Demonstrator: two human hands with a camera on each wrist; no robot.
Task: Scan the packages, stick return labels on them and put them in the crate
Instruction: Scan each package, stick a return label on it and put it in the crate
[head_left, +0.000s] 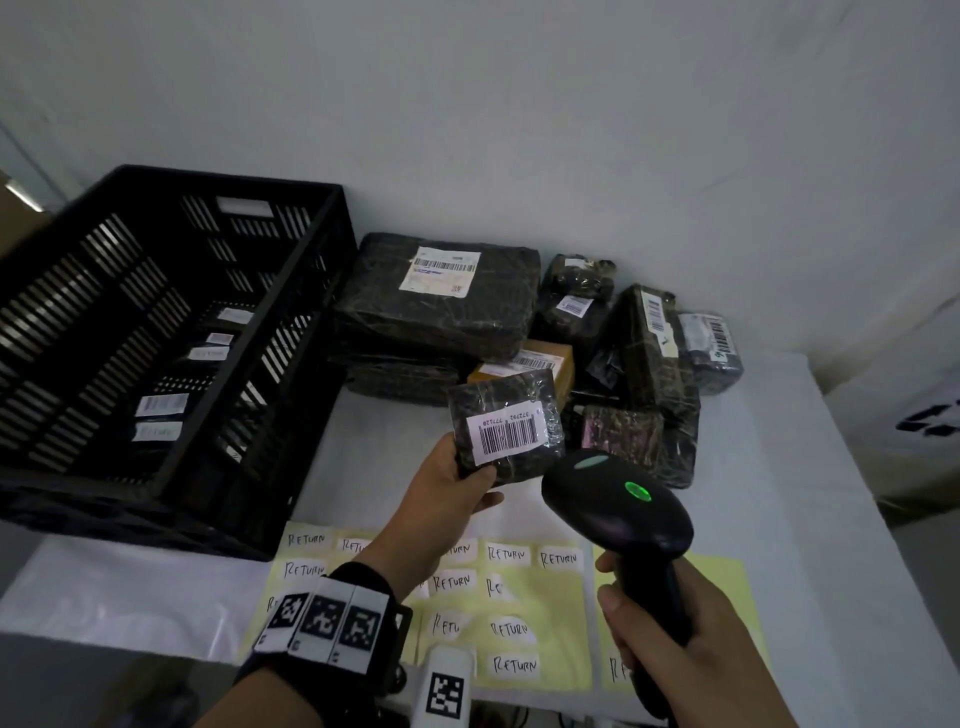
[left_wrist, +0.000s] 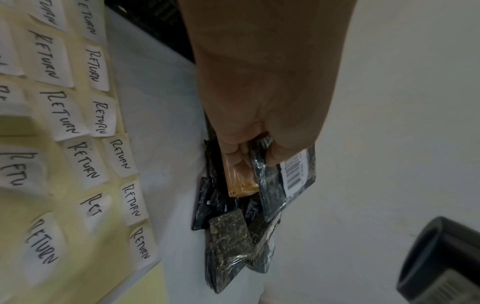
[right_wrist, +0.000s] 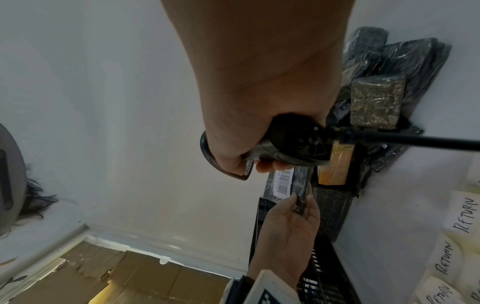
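Evidently light, flat, slippery in its film: small package (head_left: 506, 428) pinched at its lower corner by left hand (head_left: 447, 499), above tabletop (head_left: 395, 441); right hand (head_left: 670, 629) fingers wrapped round scanner (head_left: 618, 504). Best held by edges, barcode clear.

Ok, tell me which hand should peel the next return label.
Probably the right. The left hand grips the package, barcode up. The right hand holds only the scanner, which it must put down first, above the labels.
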